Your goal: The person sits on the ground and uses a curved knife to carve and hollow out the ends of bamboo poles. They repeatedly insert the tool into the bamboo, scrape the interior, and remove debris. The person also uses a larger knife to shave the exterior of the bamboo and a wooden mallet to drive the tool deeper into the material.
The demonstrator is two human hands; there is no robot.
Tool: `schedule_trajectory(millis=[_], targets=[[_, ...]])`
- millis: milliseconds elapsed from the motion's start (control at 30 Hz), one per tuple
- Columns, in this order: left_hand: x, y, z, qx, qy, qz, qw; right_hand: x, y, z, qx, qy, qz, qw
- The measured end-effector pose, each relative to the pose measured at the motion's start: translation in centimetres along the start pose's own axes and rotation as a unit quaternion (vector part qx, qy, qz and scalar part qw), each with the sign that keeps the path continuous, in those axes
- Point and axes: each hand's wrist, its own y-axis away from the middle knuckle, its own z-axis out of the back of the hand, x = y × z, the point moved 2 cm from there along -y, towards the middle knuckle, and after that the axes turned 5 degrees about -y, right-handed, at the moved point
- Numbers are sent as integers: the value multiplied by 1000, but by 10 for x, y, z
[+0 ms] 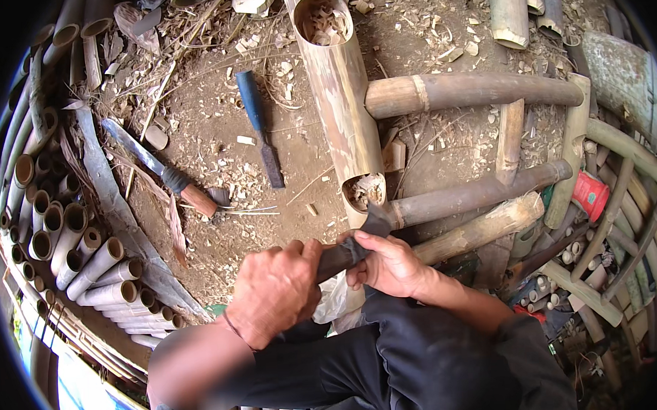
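Note:
Both my hands close around a dark-handled bladed tool (337, 262) above my lap. My left hand (277, 289) wraps the handle's rear part, while my right hand (391, 265) grips it just behind the grey blade, thumb on top. The blade points up toward the near end of a thick bamboo pole (334, 101); whether it touches the pole I cannot tell. Cut into this pole are two openings with pale shavings inside, one at the far end and one by the blade. Two thinner bamboo rails (478, 91) join its right side, forming a frame.
On the dirt floor (214, 151), strewn with wood chips, lie a blue-handled chisel (252, 101) and a wooden-handled knife (144, 159). Cut bamboo tubes (69, 226) are stacked at left. A red container (590, 195) and more bamboo frames (630, 211) stand at right.

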Motion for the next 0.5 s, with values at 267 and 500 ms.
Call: schedule_trajectory(millis=[267,500], targets=[[42,-16,-55,82,306,14,949,5,-12,-7,-167,169,25,971],[-48,-13,-130,21,492,155,856,18,4,-1,-352,494,35,795]])
